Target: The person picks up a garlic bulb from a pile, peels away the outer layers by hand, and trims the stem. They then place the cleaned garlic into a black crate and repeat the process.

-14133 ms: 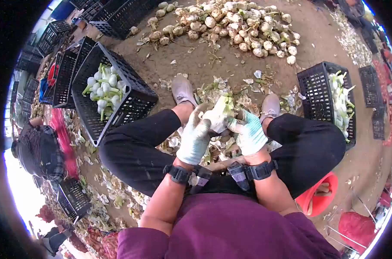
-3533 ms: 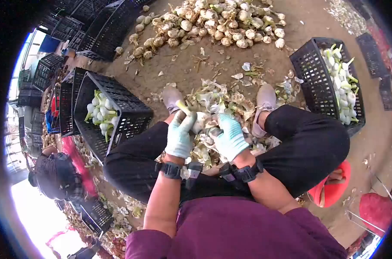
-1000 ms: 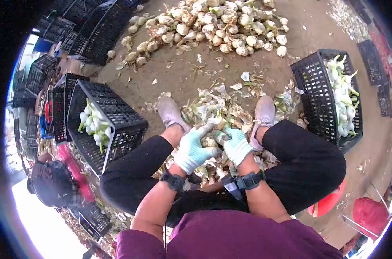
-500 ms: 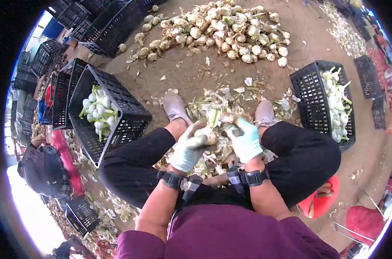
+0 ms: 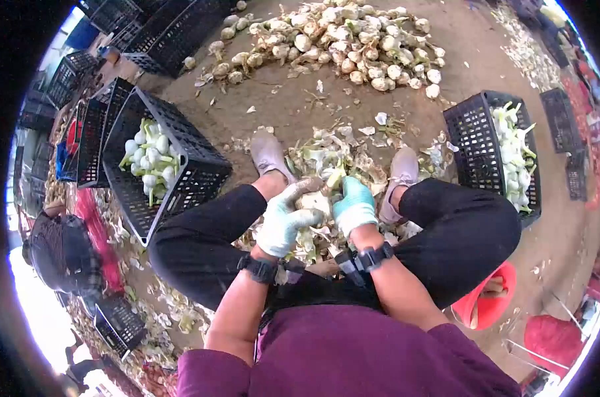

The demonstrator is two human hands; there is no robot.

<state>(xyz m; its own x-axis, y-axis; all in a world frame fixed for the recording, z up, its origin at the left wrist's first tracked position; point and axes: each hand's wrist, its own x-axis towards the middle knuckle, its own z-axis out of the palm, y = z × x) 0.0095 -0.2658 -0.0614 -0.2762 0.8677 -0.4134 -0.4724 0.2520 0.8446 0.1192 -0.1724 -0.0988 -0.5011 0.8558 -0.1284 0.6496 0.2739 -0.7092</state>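
Observation:
My left hand [image 5: 284,220], in a pale glove with dirty fingertips, is wrapped round a whitish garlic bulb [image 5: 314,204] between my knees. Close on its right, my right hand [image 5: 355,206], gloved too, has its fingers closed at the bulb's green stem [image 5: 336,177]. Whether a tool is in that hand is hidden. Below both hands, loose peelings [image 5: 326,149] cover the ground between my shoes.
A black crate [image 5: 201,149] with cleaned bulbs stands tilted at the left, another black crate [image 5: 472,142] at the right. A heap of bulbs [image 5: 359,46] lies ahead. A red basin [image 5: 502,301] is by my right knee. A person [image 5: 62,255] is at far left.
My right hand has moved left and turned upright, closer to my left hand. The bulb's stem now leans to the right. The view has shifted slightly.

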